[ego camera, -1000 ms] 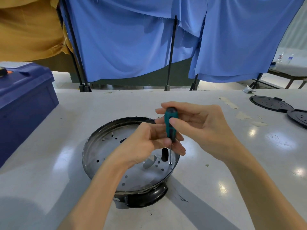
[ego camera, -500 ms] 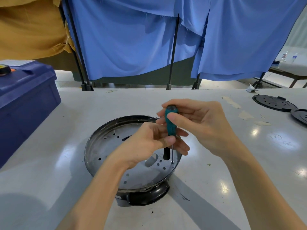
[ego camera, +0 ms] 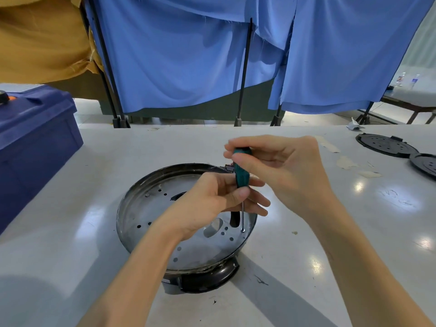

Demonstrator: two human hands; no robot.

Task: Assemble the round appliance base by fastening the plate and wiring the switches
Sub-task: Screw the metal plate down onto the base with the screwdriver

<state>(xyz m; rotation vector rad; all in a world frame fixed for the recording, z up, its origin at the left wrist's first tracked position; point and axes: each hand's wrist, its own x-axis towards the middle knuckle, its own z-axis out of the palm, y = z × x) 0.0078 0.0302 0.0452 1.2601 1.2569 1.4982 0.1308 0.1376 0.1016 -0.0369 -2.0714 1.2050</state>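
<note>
A teal-handled screwdriver is held upright over the round appliance base, which sits on the white surface.
The top of the handle is pinched in the grip of the right hand, and its lower end is pinched by the left hand. The tip is set on a screw near the right edge of the perforated metal plate, which lies inside the base. A blue crate is seen far left and black discs far right.
</note>
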